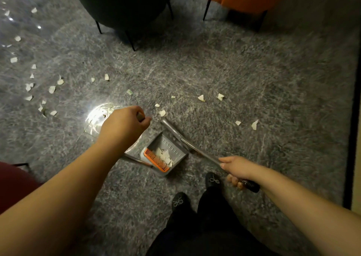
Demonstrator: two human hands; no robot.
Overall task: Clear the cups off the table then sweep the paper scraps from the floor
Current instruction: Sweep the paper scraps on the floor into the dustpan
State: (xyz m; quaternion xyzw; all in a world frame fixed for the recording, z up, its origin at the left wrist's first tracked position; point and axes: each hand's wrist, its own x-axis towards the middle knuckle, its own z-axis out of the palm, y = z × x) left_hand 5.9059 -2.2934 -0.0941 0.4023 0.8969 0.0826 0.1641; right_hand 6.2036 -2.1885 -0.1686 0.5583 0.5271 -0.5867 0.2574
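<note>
**Sweeping under way, many scraps still on the floor**

Well out beyond the left hand (125,122), to its far left, a long scatter of paper scraps (51,89) lies on the grey floor (254,70), untouched. The left hand is clenched around a handle top, apparently the dustpan's upright handle, though the grip hides most of it. Between the two hands sits the grey dustpan (166,154), already holding a small heap of collected scraps (165,156) beside its orange comb (156,160). The right hand (237,170) grasps the broom handle (195,150), which slants up past the pan. Beyond the right hand, a few more loose scraps (220,97) remain. No desk or cups are in view, so that step cannot be judged; the sweeping looks partly done, with most of it left.
</note>
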